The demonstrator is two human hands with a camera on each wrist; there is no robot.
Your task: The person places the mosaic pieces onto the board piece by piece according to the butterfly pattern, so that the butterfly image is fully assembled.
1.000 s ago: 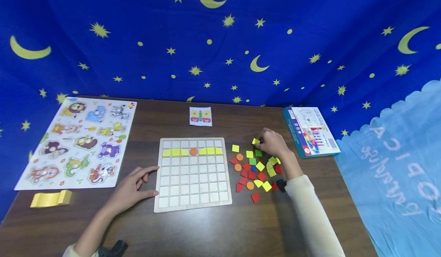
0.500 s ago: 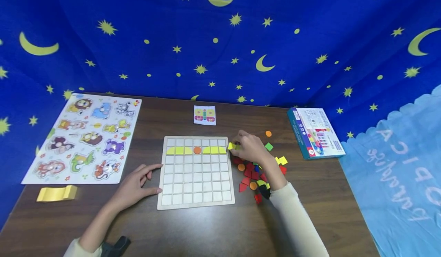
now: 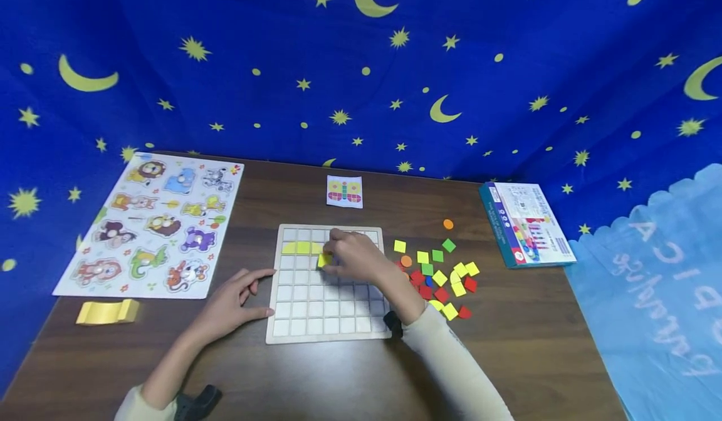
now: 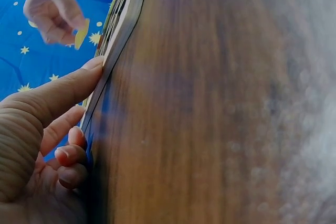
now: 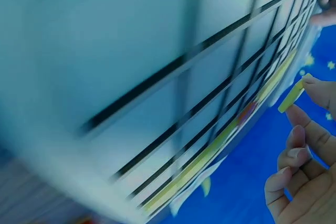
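My right hand (image 3: 358, 258) is over the wooden grid board (image 3: 299, 294), pinching a yellow square tile (image 3: 323, 260) between thumb and index finger. In the right wrist view, the tile (image 5: 292, 98) is held on edge, apart from the board. Yellow tiles (image 3: 303, 247) fill part of the second row; the right part of that row is hidden beneath my right hand. My left hand (image 3: 231, 302) touches the board's left edge with extended thumb and index finger, its other fingers bent loosely. The left wrist view shows that thumb (image 4: 68, 88) against the board's side.
Loose red, yellow, green, orange and blue tiles (image 3: 440, 277) lie right of the board. Behind it is a small butterfly pattern card (image 3: 345, 192). An animal puzzle (image 3: 152, 227) and a yellow block (image 3: 107, 312) are at left, a box (image 3: 527, 223) at right.
From the loose tiles, my right hand has moved left over the board, carrying the yellow square tile. My left hand stays at the board's edge. The head view has shifted slightly.
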